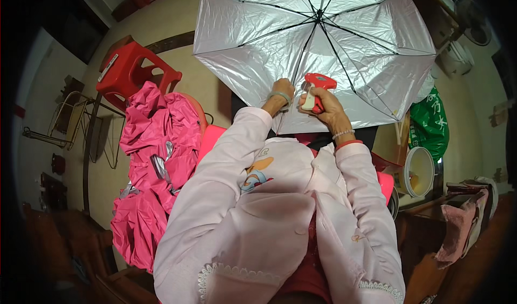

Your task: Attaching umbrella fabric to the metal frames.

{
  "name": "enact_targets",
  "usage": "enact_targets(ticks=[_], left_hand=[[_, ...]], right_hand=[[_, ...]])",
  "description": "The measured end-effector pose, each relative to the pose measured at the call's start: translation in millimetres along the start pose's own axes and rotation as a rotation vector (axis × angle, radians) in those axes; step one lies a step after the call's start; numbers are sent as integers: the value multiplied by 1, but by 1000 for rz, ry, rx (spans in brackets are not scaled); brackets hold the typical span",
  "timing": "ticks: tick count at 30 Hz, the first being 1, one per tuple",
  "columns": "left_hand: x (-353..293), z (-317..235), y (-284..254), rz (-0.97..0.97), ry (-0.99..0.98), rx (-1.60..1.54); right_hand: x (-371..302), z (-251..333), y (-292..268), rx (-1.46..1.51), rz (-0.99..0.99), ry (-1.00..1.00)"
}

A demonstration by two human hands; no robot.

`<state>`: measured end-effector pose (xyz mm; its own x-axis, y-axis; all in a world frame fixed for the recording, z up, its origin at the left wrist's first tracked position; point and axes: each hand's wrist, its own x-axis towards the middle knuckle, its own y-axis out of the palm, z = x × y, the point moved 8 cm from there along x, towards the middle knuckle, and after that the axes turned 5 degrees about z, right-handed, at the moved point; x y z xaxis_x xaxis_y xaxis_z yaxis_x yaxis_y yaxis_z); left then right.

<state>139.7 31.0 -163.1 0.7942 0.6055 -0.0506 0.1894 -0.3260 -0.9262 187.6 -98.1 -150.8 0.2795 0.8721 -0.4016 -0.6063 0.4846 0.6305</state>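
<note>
- Our left hand [282, 90] is closed on the near edge of the open silver umbrella [318, 45], which spreads out ahead of us.
- Our right hand [326, 105], just right of it at the same edge, has its grip shut on a red and white tagging gun [316, 88].
- Left of the umbrella: a red stool [134, 72] and a pink fabric heap [156, 169], with bare floor between.
- Right of the umbrella: a green bag [431, 122] with white markings and a white bucket [419, 172].

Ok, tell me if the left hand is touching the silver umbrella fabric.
Touching. The head view shows the left hand closed on the lower edge of the silver umbrella canopy, with no gap between them.
</note>
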Motion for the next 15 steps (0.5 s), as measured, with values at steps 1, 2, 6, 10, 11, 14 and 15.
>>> enact_targets(ticks=[1, 2, 6, 10, 11, 14, 15], left_hand=[[1, 4, -2, -20, -12, -74], [3, 6, -3, -39, -19, -149], [3, 8, -3, -50, -45, -247], [3, 11, -2, -76, -83, -285], [3, 12, -3, -91, -97, -299], [7, 7, 0, 64, -68, -203], [8, 6, 4, 138, -56, -152]], right_hand=[[-3, 2, 5, 27, 6, -9], [-6, 3, 8, 55, 8, -21], [-15, 12, 18, -42, 33, -69], [-25, 24, 31, -176, 0, -93], [-29, 29, 33, -222, -17, -95], [-44, 60, 43, -430, 18, -196], [-49, 72, 48, -533, 40, -245]])
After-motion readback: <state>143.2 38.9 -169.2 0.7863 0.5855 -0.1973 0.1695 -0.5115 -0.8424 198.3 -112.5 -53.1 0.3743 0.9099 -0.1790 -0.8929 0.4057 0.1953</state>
